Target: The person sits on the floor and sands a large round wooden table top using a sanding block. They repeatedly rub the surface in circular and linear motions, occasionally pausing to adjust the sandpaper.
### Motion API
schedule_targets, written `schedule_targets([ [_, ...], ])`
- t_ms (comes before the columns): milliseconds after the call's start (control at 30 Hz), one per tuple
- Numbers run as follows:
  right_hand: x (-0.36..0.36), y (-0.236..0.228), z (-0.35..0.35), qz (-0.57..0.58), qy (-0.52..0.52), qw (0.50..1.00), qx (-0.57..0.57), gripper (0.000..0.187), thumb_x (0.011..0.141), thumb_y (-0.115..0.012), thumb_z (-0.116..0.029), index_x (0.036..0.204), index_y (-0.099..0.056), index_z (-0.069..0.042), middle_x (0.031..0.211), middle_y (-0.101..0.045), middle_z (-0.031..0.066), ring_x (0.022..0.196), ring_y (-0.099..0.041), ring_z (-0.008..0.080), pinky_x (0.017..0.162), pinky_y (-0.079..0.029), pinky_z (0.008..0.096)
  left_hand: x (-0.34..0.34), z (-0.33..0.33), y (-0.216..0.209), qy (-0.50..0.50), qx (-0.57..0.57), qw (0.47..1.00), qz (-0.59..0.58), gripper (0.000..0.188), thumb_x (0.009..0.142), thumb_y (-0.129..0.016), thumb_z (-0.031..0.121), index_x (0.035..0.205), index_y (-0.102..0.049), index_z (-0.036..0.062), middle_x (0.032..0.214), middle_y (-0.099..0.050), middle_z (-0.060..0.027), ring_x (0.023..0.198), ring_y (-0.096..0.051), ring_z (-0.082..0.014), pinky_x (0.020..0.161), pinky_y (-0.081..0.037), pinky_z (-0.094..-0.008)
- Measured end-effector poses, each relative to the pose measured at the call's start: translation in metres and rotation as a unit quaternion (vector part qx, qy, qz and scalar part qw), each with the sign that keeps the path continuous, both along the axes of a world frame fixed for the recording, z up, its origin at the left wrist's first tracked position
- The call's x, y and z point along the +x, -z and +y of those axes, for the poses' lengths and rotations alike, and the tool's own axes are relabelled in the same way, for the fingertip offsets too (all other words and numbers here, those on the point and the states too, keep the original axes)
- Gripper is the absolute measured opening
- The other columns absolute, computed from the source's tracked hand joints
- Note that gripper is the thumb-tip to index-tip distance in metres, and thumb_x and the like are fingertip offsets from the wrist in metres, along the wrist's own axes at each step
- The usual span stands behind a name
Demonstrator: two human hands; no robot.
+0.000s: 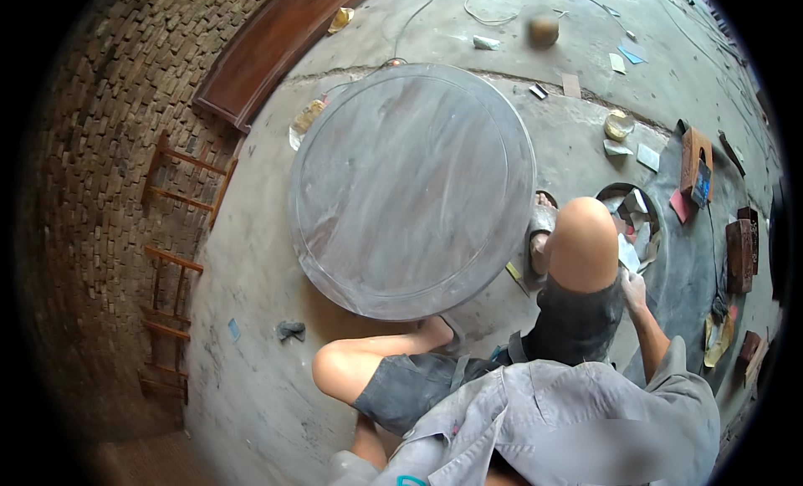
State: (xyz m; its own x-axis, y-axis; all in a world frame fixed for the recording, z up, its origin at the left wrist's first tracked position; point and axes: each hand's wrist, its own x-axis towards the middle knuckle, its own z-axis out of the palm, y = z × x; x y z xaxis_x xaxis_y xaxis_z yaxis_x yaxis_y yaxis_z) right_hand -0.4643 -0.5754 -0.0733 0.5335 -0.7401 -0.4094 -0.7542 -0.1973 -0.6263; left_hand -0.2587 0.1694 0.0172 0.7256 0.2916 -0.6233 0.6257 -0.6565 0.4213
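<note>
A: What was in the bowl (648, 203)?
B: Sheets of sandpaper (629, 253). The right hand (633, 287) reached in beside the raised knee, touching them; couldn't tell its grip. The left hand was hidden. A dusty grey round tabletop (411, 189) lay in front.

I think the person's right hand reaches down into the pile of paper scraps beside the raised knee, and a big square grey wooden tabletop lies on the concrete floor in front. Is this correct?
Not quite. The big grey wooden tabletop is round, not square; the head view shows its curved rim. The rest holds: the right hand reaches down into the pile of paper scraps beside the raised knee, and the tabletop lies on the concrete floor in front.
</note>
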Motion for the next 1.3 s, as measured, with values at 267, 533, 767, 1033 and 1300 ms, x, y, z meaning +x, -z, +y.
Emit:
schedule_targets([
  [267, 0.072, -0.023, -0.023, -0.08, -0.13, 0.98, -0.131, 0.027, 0.096, -0.056, -0.021, 0.105, -0.07, 0.001, 0.094, -0.072, 0.0245, 0.089, -0.071, 0.0375, 0.083, -0.053, 0.0458, -0.052, 0.023, 0.038, -0.023, 0.0, 0.999, 0.032, 0.063, 0.104, -0.052, 0.046, 0.135, -0.054, -0.0088, 0.133, -0.059, -0.0328, 0.118, -0.061, -0.0445, 0.099, -0.051, -0.046],
  [533, 0.216, -0.135, -0.105, -0.138, -0.238, 0.936, -0.22, 0.03, 0.106, -0.052, -0.026, 0.127, -0.063, -0.007, 0.107, -0.073, 0.0214, 0.099, -0.072, 0.0354, 0.082, -0.055, 0.0428, -0.078, 0.085, 0.036, -0.078, 0.024, 0.996, 0.025, 0.062, 0.104, -0.053, 0.045, 0.134, -0.055, -0.0084, 0.133, -0.059, -0.0322, 0.119, -0.061, -0.0441, 0.1, -0.05, -0.0458],
  [767, 0.427, -0.204, 0.037, -0.078, -0.548, 0.758, -0.345, 0.05, 0.107, -0.045, -0.03, 0.144, -0.048, 0.003, 0.153, -0.043, 0.027, 0.147, -0.033, 0.0444, 0.122, -0.026, 0.048, 0.018, 0.138, 0.007, -0.046, 0.09, 0.989, -0.109, 0.061, 0.104, -0.053, 0.045, 0.134, -0.056, -0.008, 0.134, -0.059, -0.0317, 0.119, -0.061, -0.0438, 0.1, -0.05, -0.0455],
  [1033, 0.533, -0.107, 0.187, -0.173, -0.629, 0.664, -0.366, 0.074, 0.104, -0.045, -0.042, 0.153, -0.029, 0.011, 0.163, -0.026, 0.0278, 0.155, -0.02, 0.0377, 0.127, -0.012, 0.0475, 0.224, -0.027, -0.066, 0.271, 0.175, 0.881, -0.347, 0.059, 0.104, -0.054, 0.036, 0.147, -0.047, -0.0038, 0.147, -0.05, -0.027, 0.139, -0.046, -0.041, 0.117, -0.036, -0.0469],
  [1300, 0.718, -0.086, 0.289, -0.172, -0.547, 0.693, -0.437, 0.067, 0.104, -0.04, -0.045, 0.144, -0.049, 0.009, 0.159, -0.032, 0.0308, 0.151, -0.024, 0.0481, 0.125, -0.013, 0.0569, 0.28, -0.155, -0.008, 0.376, 0.1, 0.822, -0.417, 0.082, 0.106, -0.043, 0.049, 0.157, -0.018, -0.0104, 0.163, -0.02, -0.0307, 0.152, -0.019, -0.0476, 0.123, -0.019, -0.0554],
])
